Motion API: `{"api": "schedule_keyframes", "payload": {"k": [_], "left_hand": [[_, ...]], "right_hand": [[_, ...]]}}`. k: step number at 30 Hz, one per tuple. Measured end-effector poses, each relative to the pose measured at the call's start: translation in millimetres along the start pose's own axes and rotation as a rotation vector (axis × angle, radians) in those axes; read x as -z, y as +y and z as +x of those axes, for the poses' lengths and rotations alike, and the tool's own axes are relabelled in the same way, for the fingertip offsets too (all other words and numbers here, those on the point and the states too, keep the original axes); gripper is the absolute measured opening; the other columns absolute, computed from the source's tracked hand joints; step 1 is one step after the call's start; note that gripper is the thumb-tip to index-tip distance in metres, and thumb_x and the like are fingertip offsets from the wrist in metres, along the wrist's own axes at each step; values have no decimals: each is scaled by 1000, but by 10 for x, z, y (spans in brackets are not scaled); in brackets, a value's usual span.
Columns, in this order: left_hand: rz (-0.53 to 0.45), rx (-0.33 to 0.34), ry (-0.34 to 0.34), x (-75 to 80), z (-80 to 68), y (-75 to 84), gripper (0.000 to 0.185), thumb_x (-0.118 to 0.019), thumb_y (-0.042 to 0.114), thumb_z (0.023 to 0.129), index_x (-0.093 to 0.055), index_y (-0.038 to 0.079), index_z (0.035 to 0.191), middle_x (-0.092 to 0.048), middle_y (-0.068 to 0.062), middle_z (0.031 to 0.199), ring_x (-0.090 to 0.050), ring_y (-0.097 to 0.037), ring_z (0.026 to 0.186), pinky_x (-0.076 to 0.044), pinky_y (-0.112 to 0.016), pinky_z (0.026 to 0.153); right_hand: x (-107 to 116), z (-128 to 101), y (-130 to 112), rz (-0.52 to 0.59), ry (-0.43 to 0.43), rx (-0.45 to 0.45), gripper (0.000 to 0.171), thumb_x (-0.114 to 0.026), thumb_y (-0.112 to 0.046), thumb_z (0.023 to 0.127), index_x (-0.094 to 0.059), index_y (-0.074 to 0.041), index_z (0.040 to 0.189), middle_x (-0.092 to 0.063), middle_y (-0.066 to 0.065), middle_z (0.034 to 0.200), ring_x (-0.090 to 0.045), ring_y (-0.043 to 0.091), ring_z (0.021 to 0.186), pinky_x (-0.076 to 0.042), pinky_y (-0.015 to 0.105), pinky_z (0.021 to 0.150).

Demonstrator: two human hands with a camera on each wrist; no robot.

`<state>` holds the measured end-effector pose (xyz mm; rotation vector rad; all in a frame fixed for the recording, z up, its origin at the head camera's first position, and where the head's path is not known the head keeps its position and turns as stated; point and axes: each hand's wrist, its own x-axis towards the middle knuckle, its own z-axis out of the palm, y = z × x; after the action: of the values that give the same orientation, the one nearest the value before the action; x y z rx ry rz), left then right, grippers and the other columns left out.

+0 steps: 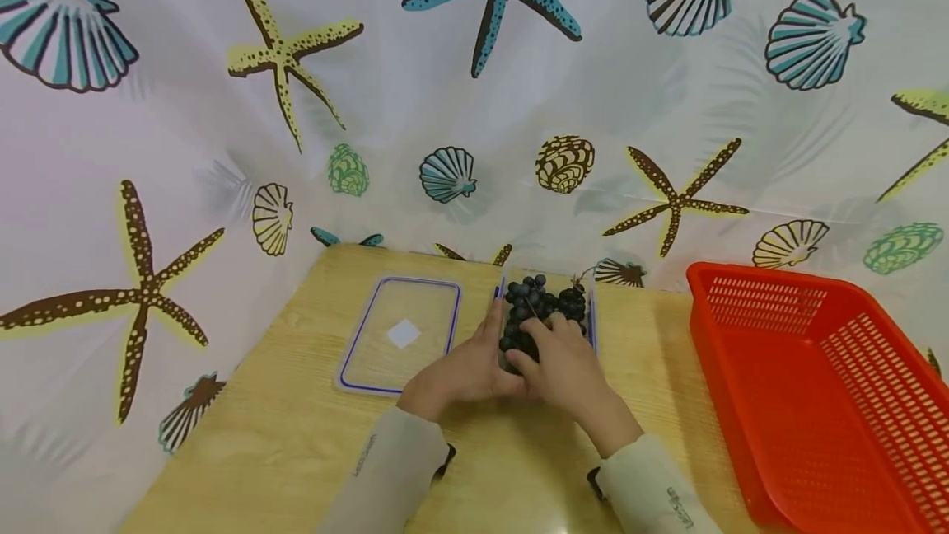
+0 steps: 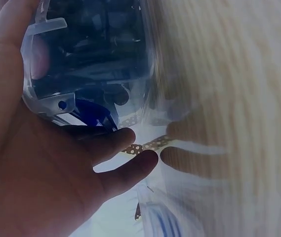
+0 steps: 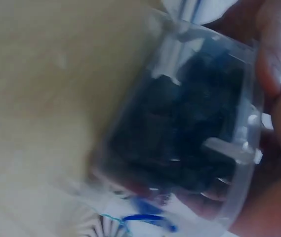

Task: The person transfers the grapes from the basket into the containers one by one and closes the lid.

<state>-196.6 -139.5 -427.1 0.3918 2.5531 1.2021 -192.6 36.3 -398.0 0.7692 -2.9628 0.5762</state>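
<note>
Running away from the person, apparently, grape container (image 1: 546, 316) between both hands.

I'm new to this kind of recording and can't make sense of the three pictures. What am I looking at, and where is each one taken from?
No machine here: a person works with bare hands. The wide picture comes from a camera on their head; the two blurry close-ups come from cameras on each wrist. On the wooden table lie a clear lid with a blue rim and, at the right, a red basket. The left hand and right hand both hold a clear plastic container filled with dark grapes. Behind hangs a curtain printed with shells and starfish.
</note>
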Motion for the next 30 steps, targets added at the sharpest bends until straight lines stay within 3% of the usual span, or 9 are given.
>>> {"api": "schedule_keyframes", "payload": {"k": [3, 5, 8, 12, 16, 19, 23, 27, 30], "left_hand": [[16, -13, -8, 54, 16, 29, 130, -79, 51, 83, 21, 20, 160, 6, -8, 168, -36, -32, 143, -39, -49, 107], [16, -31, -13, 72, 18, 37, 126, -78, 42, 86, 21, 18, 160, 8, -5, 168, -28, -29, 147, -35, -48, 110], [0, -49, -30, 72, 4, 39, 126, -79, 39, 87, 22, 17, 159, 10, -2, 168, -9, -26, 152, -25, -48, 117], [-18, -57, -49, 51, -9, 25, 131, -81, 43, 84, 24, 19, 158, 11, 1, 168, -4, -22, 153, -22, -47, 118], [-33, -39, -53, 33, -35, 20, 138, -83, 54, 79, 27, 24, 157, 10, 1, 167, -9, -24, 152, -23, -47, 118], [-68, -34, -64, 52, -50, 35, 140, -84, 56, 77, 27, 26, 157, 12, 0, 167, -9, -26, 152, -22, -48, 118], [-92, -24, -70, 156, -80, 29, 137, -85, 54, 78, 22, 22, 159, 11, -5, 167, -6, -30, 152, -20, -52, 118], [-66, 11, -34, 366, -155, -32, 124, -80, 57, 82, 5, 18, 164, -2, -9, 168, -12, -33, 152, -24, -56, 116], [-37, 35, 47, 586, -254, -121, 107, -70, 62, 88, -11, 16, 165, -14, -12, 167, -20, -36, 150, -26, -59, 114]], "right_hand": [[61, 92, -80, -95, -54, 36, 39, -63, -34, 102, -66, -11, 133, -57, 15, 120, -49, 32, 99, -48, 50, 82], [84, 129, -123, -160, -120, 67, 37, -63, -32, 102, -67, -12, 133, -58, 15, 133, -51, 37, 113, -48, 57, 89], [99, 136, -144, -201, -210, 68, 33, -63, -30, 103, -70, -17, 131, -54, 13, 146, -43, 44, 134, -40, 70, 98], [120, 123, -121, -131, -296, 63, 24, -64, -26, 102, -74, -21, 124, -52, 15, 147, -34, 48, 141, -34, 73, 100], [99, 111, -37, 0, -308, 56, 28, -55, -27, 107, -72, -19, 128, -47, 18, 151, -26, 48, 144, -26, 74, 105], [83, 86, 55, 171, -255, 64, 30, -54, -25, 107, -71, -16, 130, -46, 20, 151, -24, 46, 146, -20, 72, 110], [115, 59, 115, 385, -135, 85, 28, -60, -23, 104, -74, -13, 126, -48, 20, 150, -35, 42, 143, -28, 64, 111], [166, 25, 46, 447, 50, 63, 23, -62, -20, 103, -74, -9, 119, -60, 15, 138, -54, 35, 128, -44, 57, 102], [181, -10, -137, 533, 185, 37, 20, -61, -17, 103, -74, -8, 115, -69, 10, 119, -64, 28, 110, -51, 50, 92]]}}
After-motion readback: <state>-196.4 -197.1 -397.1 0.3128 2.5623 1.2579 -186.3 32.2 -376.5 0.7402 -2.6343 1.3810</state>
